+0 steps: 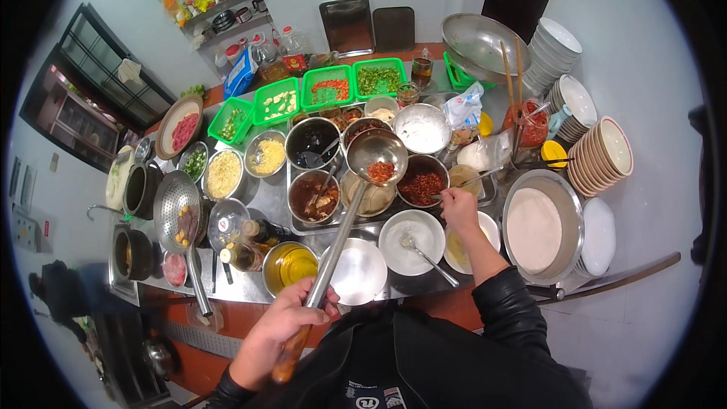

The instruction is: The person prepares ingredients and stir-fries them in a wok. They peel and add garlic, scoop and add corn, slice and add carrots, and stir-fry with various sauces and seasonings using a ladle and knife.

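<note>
My left hand is closed round the long handle of a metal ladle, just above its wooden end. The ladle's bowl holds a small heap of red chili flakes and hangs over the seasoning bowls. My right hand is pinched at the edge of a metal bowl of dark red chili flakes, on what looks like a thin spoon handle; its far end is hidden among the flakes. Below that bowl stands a white bowl with white powder and a metal spoon.
Green baskets of chopped vegetables line the back. A perforated skimmer and a bowl of yellow oil are at left. On the right are a large pot of pale powder, stacked bowls and a wok.
</note>
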{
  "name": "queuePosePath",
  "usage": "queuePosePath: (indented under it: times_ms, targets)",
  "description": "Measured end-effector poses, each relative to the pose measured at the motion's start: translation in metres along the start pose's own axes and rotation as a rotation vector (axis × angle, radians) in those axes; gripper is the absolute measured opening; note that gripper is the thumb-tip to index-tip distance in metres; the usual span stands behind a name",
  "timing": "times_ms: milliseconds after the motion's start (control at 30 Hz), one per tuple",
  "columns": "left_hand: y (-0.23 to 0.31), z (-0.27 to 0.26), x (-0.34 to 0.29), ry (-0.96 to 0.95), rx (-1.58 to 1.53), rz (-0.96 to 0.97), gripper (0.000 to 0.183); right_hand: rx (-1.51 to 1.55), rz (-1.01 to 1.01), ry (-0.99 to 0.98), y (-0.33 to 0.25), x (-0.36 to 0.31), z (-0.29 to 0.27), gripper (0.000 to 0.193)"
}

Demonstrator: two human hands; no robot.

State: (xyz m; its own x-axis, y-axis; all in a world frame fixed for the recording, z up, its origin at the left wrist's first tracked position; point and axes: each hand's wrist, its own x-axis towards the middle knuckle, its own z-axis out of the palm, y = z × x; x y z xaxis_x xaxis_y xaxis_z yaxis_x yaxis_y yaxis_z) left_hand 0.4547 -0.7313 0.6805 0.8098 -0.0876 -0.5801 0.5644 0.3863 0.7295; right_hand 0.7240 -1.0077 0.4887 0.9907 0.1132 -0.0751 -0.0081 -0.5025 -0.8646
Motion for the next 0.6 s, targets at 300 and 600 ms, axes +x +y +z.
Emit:
queuePosePath:
  times_ms: [300, 600]
  targets:
    - [-0.003, -0.002, 0.003, 0.024, 0.044, 0.021, 0.037, 0.498, 0.325, 0.089, -0.041, -0.001, -0.059, 0.019]
    - [-0.016, -0.007, 0.013, -0.108, 0.045, -0.022, 0.040, -0.070, -0.256, 0.318, -0.036, 0.003, -0.048, 0.021]
